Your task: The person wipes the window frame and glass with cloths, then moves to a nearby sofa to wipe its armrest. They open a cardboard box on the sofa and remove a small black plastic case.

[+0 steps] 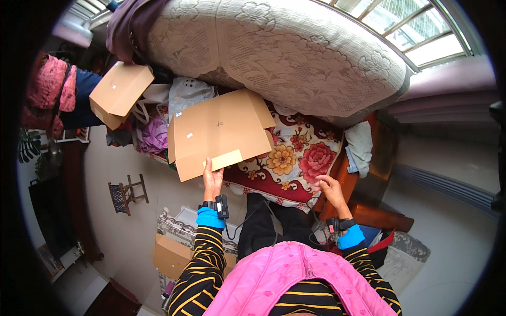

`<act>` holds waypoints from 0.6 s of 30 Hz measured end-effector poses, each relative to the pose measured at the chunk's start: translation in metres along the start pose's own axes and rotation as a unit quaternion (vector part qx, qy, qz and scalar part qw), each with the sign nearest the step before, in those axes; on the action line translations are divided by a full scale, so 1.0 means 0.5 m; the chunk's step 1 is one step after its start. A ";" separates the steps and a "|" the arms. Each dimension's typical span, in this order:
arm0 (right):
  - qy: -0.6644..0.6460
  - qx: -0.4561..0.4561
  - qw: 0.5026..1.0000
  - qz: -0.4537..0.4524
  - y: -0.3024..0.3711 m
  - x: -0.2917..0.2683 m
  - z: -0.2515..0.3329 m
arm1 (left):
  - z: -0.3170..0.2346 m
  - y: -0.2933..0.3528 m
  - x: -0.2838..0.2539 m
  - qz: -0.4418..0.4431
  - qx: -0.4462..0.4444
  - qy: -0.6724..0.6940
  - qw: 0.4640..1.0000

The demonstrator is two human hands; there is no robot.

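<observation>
A flattened cardboard box lies tilted over the patterned sofa seat. Its flaps are spread, and a paler yellowish strip runs along its near edge. My left hand grips that near edge by the strip, its thumb on top and the other fingers partly hidden. To the right, my right hand is raised over the front edge of the floral seat cover. Its fingers are loosely bent and slightly apart, with nothing visible in them. Each wrist carries a small black device on a strap.
At the left, a person in a pink top stands by another cardboard box. Bags and a purple cloth lie on the sofa. A small stool and a further cardboard box are below. A pale-blue cloth hangs over the wooden armrest.
</observation>
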State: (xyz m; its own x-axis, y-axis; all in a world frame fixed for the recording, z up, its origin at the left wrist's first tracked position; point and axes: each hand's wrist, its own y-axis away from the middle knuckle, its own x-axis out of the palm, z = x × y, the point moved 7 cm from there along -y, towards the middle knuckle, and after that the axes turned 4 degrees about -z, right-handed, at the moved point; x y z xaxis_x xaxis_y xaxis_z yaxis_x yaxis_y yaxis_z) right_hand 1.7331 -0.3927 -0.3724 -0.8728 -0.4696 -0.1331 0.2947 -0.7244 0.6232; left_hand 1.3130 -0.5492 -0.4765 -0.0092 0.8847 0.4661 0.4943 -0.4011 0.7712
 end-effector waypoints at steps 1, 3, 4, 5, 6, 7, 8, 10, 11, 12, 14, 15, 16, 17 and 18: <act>-0.007 -0.002 1.000 -0.007 0.009 -0.010 -0.003 | -0.009 0.003 0.013 -0.003 0.007 -0.001 1.000; -0.035 0.024 0.999 -0.025 0.027 -0.028 -0.020 | -0.036 0.011 0.045 -0.008 0.031 -0.004 0.999; -0.042 0.028 0.998 -0.034 0.034 -0.033 -0.026 | -0.057 0.014 0.069 0.003 0.040 -0.001 0.999; -0.039 0.009 0.999 -0.031 0.041 -0.037 -0.025 | -0.081 0.016 0.097 0.012 0.055 -0.002 0.998; -0.033 0.027 0.998 -0.044 0.046 -0.043 -0.032 | -0.105 0.018 0.121 -0.003 0.073 -0.013 0.997; -0.038 0.013 0.998 -0.044 0.050 -0.045 -0.030 | -0.133 0.018 0.161 0.023 0.093 -0.016 0.995; -0.039 0.017 0.998 -0.050 0.053 -0.048 -0.031 | -0.162 0.021 0.208 0.065 0.112 -0.026 0.991; -0.035 0.018 0.998 -0.051 0.055 -0.048 -0.029 | -0.218 0.028 0.328 0.208 0.137 -0.080 0.965; -0.031 0.015 0.998 -0.046 0.056 -0.045 -0.026 | -0.239 0.027 0.377 0.238 0.111 -0.096 0.960; -0.026 0.022 0.998 -0.048 0.055 -0.044 -0.026 | -0.262 0.030 0.420 0.260 0.128 -0.131 0.948; -0.032 0.011 0.999 -0.042 0.053 -0.037 -0.021 | -0.294 0.040 0.487 0.290 0.201 -0.204 0.913; -0.033 0.013 0.998 -0.045 0.052 -0.035 -0.022 | -0.309 0.035 0.507 0.276 0.207 -0.243 0.907; -0.037 0.020 0.998 -0.048 0.051 -0.032 -0.025 | -0.324 0.033 0.527 0.290 0.223 -0.275 0.889; -0.043 0.012 0.998 -0.050 0.050 -0.029 -0.025 | -0.337 0.019 0.529 0.253 0.222 -0.299 0.893; -0.053 0.010 0.997 -0.053 0.049 -0.026 -0.027 | -0.351 0.005 0.527 0.230 0.227 -0.318 0.891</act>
State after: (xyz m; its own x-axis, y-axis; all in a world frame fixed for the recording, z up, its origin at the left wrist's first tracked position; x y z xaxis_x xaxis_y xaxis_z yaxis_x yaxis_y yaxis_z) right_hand 1.7570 -0.4113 -0.3658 -0.9348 -0.3349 -0.1181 0.1918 -0.7560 0.6259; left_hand 1.1593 -0.3587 -0.2757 0.7087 0.6651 0.2353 0.6209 -0.7464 0.2397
